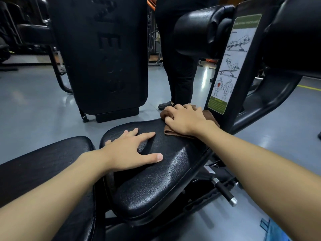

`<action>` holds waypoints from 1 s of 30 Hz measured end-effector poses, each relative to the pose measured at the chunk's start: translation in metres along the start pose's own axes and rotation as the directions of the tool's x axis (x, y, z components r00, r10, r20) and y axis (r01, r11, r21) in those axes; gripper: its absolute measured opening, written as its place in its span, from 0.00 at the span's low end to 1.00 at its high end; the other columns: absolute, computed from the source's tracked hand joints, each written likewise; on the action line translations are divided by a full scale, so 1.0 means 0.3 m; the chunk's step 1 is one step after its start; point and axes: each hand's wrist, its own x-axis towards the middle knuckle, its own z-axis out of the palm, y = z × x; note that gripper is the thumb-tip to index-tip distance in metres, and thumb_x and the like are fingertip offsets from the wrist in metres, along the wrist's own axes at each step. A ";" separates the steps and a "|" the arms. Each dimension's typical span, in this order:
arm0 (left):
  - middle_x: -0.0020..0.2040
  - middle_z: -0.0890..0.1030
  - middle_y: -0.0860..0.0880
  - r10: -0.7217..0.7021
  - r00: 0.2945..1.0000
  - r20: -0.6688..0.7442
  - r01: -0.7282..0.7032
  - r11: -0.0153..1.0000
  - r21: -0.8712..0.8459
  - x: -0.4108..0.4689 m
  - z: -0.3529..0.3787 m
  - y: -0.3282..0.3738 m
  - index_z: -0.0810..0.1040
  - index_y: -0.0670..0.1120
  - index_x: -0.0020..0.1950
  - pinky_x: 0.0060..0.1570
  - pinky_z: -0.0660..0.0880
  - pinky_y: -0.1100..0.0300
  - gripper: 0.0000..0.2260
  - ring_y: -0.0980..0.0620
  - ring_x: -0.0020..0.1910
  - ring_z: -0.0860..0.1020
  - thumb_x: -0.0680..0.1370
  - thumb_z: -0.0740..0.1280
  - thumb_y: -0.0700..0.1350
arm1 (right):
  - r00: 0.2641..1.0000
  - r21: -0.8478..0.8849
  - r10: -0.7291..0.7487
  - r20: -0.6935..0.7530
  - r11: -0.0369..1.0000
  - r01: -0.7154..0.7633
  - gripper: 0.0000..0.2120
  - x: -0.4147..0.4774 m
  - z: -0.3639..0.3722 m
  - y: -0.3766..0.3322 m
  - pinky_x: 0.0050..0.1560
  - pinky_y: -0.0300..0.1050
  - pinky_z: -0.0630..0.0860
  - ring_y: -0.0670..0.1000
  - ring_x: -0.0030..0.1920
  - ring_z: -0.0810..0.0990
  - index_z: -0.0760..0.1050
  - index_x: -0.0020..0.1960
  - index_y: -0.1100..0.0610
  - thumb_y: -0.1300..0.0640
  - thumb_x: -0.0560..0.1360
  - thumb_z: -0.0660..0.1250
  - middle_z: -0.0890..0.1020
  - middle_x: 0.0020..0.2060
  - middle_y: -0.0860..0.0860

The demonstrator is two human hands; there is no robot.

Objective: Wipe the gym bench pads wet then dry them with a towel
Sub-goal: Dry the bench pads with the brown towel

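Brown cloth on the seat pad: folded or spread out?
Folded: the brown cloth shows a thick doubled edge beside the right hand holding it on the seat pad.

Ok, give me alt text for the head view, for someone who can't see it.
The right hand holds a brown cloth on the far end of a black seat pad; the left hand rests flat on it.

Only two arms are shown, forearm to fingertips. Left forearm [60,185] and right forearm [260,164] are left uncovered right to the frame edge. Left hand [132,150] and right hand [185,119] are bare as well. A short, neatly trimmed nail [159,157] is seen on the left thumb. Knuckles and faint tendon lines are made out on the back of the right hand.
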 end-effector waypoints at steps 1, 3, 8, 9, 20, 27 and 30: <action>0.81 0.48 0.53 -0.001 1.000 0.001 0.001 1.000 0.001 0.000 0.000 0.001 0.48 0.75 0.73 0.72 0.53 0.35 0.45 0.48 0.80 0.45 0.57 0.52 0.84 | 0.999 0.009 -0.025 -0.025 1.000 0.025 0.23 -0.024 0.005 0.007 0.67 0.67 0.56 0.59 0.73 0.61 0.63 0.71 0.39 0.40 0.77 0.49 0.67 0.73 0.49; 0.81 0.48 0.53 -0.008 1.000 0.001 0.008 1.000 -0.001 -0.003 0.000 0.003 0.48 0.75 0.73 0.73 0.52 0.34 0.45 0.48 0.80 0.45 0.57 0.52 0.84 | 0.995 0.013 -0.066 -0.073 0.998 0.067 0.24 -0.086 0.017 0.017 0.70 0.64 0.55 0.56 0.76 0.58 0.60 0.73 0.38 0.40 0.77 0.47 0.65 0.75 0.46; 0.81 0.47 0.53 -0.015 1.000 0.004 0.015 1.000 -0.001 -0.008 0.000 0.012 0.48 0.74 0.74 0.72 0.49 0.32 0.43 0.48 0.80 0.44 0.60 0.54 0.83 | 0.970 -0.004 -0.094 -0.223 0.995 0.096 0.31 -0.305 0.065 0.008 0.75 0.56 0.51 0.53 0.78 0.56 0.61 0.74 0.38 0.37 0.74 0.39 0.65 0.76 0.43; 0.81 0.47 0.52 -0.017 1.000 0.001 0.017 1.000 -0.002 -0.010 -0.001 0.015 0.48 0.73 0.74 0.72 0.49 0.32 0.42 0.47 0.80 0.44 0.62 0.55 0.82 | 0.965 -0.008 -0.103 -0.242 0.995 0.104 0.31 -0.347 0.070 0.007 0.75 0.55 0.49 0.53 0.79 0.55 0.61 0.74 0.39 0.37 0.75 0.40 0.65 0.76 0.43; 0.80 0.45 0.59 0.047 0.990 -0.132 -0.048 0.999 -0.008 -0.141 0.070 -0.094 0.46 0.78 0.71 0.73 0.51 0.35 0.35 0.53 0.79 0.41 0.64 0.46 0.82 | 0.990 -0.015 -0.097 -0.105 0.995 0.096 0.28 -0.333 0.039 -0.041 0.74 0.66 0.45 0.56 0.80 0.47 0.50 0.76 0.32 0.33 0.76 0.38 0.55 0.80 0.45; 0.80 0.45 0.60 0.054 0.978 -0.199 -0.061 0.998 -0.027 -0.122 0.091 -0.106 0.46 0.79 0.70 0.73 0.51 0.38 0.34 0.54 0.79 0.41 0.64 0.45 0.81 | 0.994 -0.042 -0.094 0.057 0.994 0.096 0.24 -0.034 0.010 -0.113 0.70 0.72 0.51 0.62 0.76 0.56 0.54 0.74 0.35 0.36 0.79 0.45 0.61 0.77 0.50; 0.80 0.46 0.60 0.053 0.976 -0.213 -0.061 0.998 -0.033 -0.116 0.098 -0.113 0.46 0.79 0.70 0.73 0.51 0.38 0.33 0.54 0.79 0.41 0.65 0.44 0.80 | 0.993 -0.062 -0.072 0.091 0.995 0.078 0.23 0.026 0.007 -0.144 0.68 0.70 0.54 0.63 0.72 0.62 0.58 0.73 0.38 0.38 0.79 0.46 0.67 0.73 0.53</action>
